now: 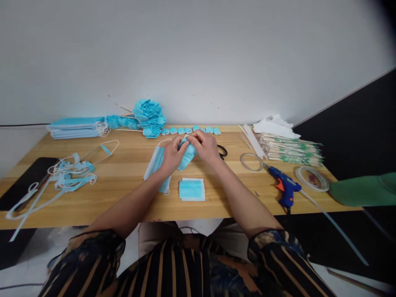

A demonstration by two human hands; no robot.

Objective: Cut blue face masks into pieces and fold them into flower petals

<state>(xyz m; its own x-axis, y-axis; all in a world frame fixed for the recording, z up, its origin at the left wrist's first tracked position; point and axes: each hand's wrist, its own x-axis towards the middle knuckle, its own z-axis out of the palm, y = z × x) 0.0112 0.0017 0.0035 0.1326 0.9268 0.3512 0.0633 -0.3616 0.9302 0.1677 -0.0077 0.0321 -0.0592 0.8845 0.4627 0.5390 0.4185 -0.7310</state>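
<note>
My left hand and my right hand come together over the middle of the wooden table. Between them they pinch the upper edge of a blue piece of face mask fabric, which hangs down. Partly under my left hand and forearm lies a face mask with its ear loop. Nearer to me rests a cut rectangle of blue and white mask fabric. To the right of my hands black scissors show only their handles. Behind the hands runs a row of small folded blue pieces.
Stacked masks and blue fabric flowers stand at the back left. Mask scraps lie near a black phone-like slab. At right are wrapped sticks, a wire coil, a blue glue gun, tape and a green bottle.
</note>
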